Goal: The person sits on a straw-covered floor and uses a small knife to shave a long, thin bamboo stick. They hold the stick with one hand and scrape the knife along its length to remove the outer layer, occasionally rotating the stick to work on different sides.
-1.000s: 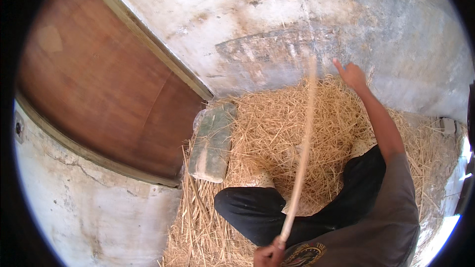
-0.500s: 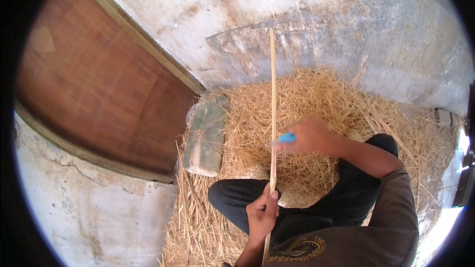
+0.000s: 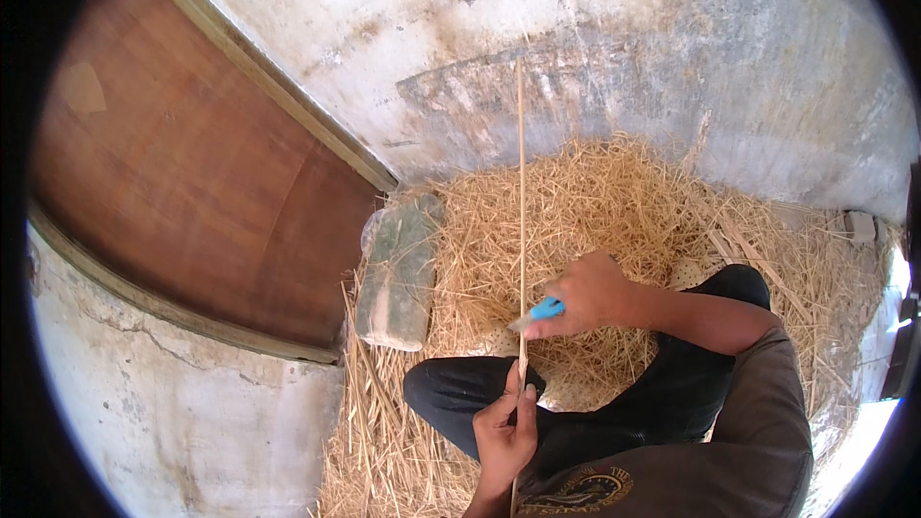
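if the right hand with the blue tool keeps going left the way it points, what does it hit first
Most likely the thin stick held upright by the left hand: the blue tool in the right hand already sits beside it, though depth is unclear.

The left hand (image 3: 506,432) rises from the lower edge with its fingers curled in a closed pinch, thumb upward, while the right forearm comes in from the right, bent at the elbow, its right hand (image 3: 592,295) fisted knuckles-up just above and beside the left.
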